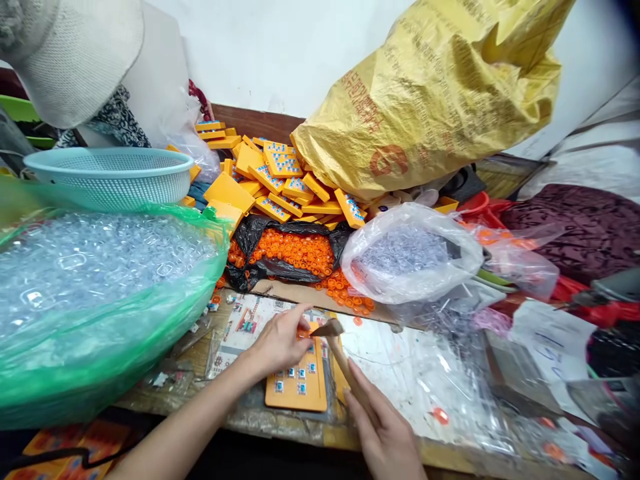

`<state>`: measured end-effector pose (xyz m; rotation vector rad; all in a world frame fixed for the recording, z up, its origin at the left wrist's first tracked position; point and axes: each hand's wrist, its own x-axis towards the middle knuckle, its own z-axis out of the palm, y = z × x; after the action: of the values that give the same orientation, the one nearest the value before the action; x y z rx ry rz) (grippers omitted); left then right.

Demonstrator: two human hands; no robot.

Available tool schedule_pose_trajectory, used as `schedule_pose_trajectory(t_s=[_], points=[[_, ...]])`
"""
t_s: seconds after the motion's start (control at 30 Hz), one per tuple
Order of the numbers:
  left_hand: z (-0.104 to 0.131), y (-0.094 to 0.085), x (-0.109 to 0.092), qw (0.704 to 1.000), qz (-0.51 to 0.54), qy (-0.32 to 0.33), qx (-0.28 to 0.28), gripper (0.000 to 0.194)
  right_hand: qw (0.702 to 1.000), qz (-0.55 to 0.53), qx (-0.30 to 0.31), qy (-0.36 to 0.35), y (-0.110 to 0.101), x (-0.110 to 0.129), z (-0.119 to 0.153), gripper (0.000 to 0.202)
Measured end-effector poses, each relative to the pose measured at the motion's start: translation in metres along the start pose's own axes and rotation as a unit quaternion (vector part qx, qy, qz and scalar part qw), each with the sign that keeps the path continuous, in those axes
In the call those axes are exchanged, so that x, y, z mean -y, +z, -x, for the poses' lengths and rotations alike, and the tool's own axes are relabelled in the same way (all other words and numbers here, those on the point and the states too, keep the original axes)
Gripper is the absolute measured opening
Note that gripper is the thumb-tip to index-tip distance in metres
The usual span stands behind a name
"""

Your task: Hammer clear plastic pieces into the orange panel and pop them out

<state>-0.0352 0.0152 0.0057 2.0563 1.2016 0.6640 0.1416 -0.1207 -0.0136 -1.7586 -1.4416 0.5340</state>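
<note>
My right hand (pixel 383 427) grips the wooden handle of a small hammer (pixel 345 363). The dark hammer head sits close beside the fingertips of my left hand (pixel 280 340). Thumb and fingers of that left hand are pinched together over the far end of a flat orange-yellow panel (pixel 295 399), with a bit of orange plastic (pixel 303 331) showing between them. Rows of small clear-and-blue parts (pixel 301 388) stand on the near half of the panel. My left hand hides much of the far half, and whether the hammer touches anything there I cannot tell.
A green bag (pixel 200 313) of clear plastic pieces fills the left. Behind lie a black bag (pixel 245 233) of orange rings, a white bag (pixel 360 283) of clear pieces and piled orange-yellow panels (pixel 250 160). A yellow sack (pixel 425 100) leans at the back; a blue basket (pixel 110 160) stands left.
</note>
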Motion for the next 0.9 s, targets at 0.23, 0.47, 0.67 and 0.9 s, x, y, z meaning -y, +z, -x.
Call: schedule_pose_trajectory(t_s=[0.23,0.47,0.67,0.9], points=[[-0.086,-0.028,0.027,0.989,-0.081,-0.006,-0.125,0.021,0.943,-0.221,-0.078,0.235,0.009,-0.002,0.002,0.082],[-0.105,-0.027,0.027,0.989,-0.080,-0.013,-0.121,0.021,0.930,-0.265,-0.089,0.239,0.010,0.004,0.001,0.089],[0.001,-0.034,0.040,0.994,-0.045,-0.052,-0.086,0.011,0.929,-0.250,-0.082,0.260,0.008,0.009,0.000,0.084],[0.049,-0.022,0.052,0.990,-0.106,0.025,-0.085,0.024,0.956,-0.212,-0.042,0.199,0.010,0.016,0.000,0.062]])
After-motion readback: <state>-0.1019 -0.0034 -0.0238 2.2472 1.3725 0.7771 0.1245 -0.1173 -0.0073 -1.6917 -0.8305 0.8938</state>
